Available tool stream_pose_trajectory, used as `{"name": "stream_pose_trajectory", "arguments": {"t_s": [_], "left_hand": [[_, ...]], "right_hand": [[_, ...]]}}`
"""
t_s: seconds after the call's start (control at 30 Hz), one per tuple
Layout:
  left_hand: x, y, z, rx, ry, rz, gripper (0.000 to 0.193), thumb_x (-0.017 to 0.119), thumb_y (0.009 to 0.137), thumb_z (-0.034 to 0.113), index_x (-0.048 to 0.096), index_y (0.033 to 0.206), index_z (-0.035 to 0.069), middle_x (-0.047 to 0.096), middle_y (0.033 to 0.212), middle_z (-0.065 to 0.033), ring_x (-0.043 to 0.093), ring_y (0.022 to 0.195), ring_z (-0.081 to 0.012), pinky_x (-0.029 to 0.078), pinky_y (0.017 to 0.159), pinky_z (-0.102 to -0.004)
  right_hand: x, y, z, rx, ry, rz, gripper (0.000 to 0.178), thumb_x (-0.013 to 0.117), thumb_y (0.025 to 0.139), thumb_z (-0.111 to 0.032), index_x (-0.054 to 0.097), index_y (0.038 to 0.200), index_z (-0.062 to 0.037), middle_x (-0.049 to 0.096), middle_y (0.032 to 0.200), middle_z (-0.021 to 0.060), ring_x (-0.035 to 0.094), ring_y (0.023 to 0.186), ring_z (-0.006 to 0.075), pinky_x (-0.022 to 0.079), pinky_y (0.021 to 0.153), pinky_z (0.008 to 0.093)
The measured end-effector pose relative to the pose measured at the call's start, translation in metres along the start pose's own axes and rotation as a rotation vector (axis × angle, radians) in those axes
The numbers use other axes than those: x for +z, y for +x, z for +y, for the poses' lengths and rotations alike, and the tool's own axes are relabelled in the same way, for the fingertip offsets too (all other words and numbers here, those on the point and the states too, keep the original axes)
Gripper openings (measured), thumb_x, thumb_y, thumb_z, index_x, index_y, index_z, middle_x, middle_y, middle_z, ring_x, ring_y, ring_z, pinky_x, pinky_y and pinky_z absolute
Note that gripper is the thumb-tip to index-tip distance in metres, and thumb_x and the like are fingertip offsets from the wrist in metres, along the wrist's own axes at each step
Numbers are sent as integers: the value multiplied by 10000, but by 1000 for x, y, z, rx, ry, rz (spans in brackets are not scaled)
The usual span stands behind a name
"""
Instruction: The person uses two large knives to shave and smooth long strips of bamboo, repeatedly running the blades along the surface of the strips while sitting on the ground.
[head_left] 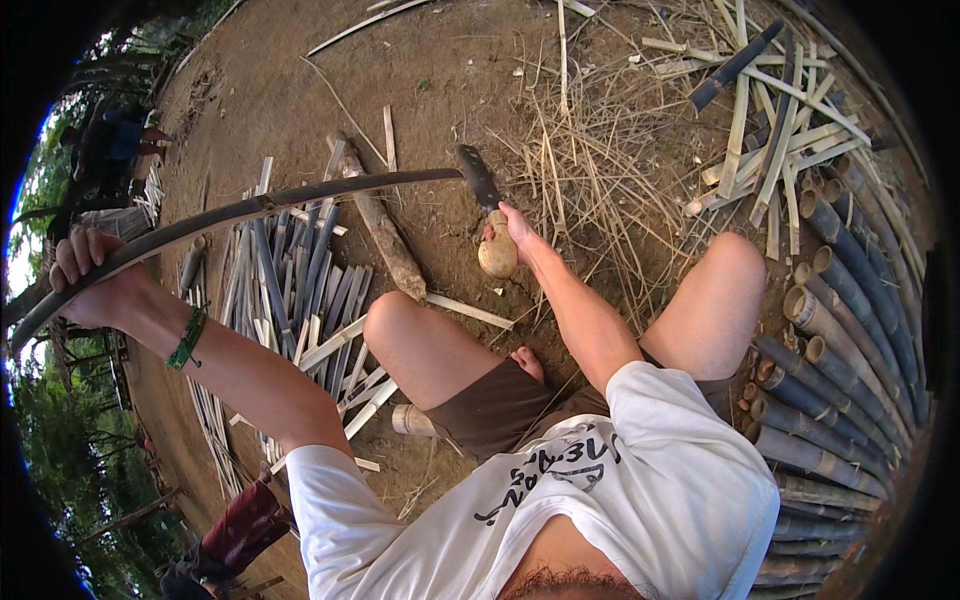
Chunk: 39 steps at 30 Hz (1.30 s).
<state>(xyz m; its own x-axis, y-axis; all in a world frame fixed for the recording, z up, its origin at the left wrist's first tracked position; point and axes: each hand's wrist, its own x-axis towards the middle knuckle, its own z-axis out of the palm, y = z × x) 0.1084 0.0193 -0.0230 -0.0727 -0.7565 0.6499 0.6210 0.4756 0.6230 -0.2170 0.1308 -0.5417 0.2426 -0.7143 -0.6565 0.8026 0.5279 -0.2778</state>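
My left hand (92,275) is raised at the far left, its fingers curled over a long, dark bamboo strip (270,203). The strip runs across to the middle, where its far end meets the blade of a machete (480,180). Whether the blade has cut into the strip I cannot tell. My right hand (515,230) grips the machete by its pale, bulbous handle, in front of my bent knees. The blade is short, broad and dark, pointing away from me.
A piece of log (380,222) lies on the dirt beyond my left knee. Split bamboo strips (300,270) are heaped to its left. Thin shavings (610,165) litter the ground ahead. Bamboo poles (830,370) are stacked at right, cut strips (770,130) beyond. Another person's dark red clothing (240,525) shows lower left.
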Motion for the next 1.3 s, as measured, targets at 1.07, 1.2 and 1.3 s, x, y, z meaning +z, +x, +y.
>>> {"name": "stream_pose_trajectory", "arguments": {"t_s": [1.07, 1.2, 1.3], "left_hand": [[-21, -21, 24, 117, 60, 83, 494, 595, 883, 583, 562, 793, 99, 452, 608, 16, 387, 516, -124, 329, 490, -268], [-34, -16, 19, 167, 193, 121, 557, 476, 930, 643, 506, 792, 105, 388, 593, 13, 357, 500, -124, 319, 465, -265], [-42, -11, 19, 208, 320, 154, 631, 365, 903, 732, 477, 833, 115, 369, 631, 21, 355, 526, -114, 338, 467, -259]], "right_hand": [[-51, 18, -48, -122, -470, 163, 441, 515, 986, -464, 548, 974, -25, 580, 679, 74, 574, 542, 162, 507, 522, 318], [-54, 21, -42, -135, -424, 134, 415, 508, 1000, -438, 522, 1026, -25, 578, 692, 76, 579, 549, 166, 514, 520, 327], [-30, 20, -18, -170, -331, 106, 390, 513, 1002, -420, 515, 1039, -32, 572, 667, 67, 571, 526, 172, 513, 512, 332]]}}
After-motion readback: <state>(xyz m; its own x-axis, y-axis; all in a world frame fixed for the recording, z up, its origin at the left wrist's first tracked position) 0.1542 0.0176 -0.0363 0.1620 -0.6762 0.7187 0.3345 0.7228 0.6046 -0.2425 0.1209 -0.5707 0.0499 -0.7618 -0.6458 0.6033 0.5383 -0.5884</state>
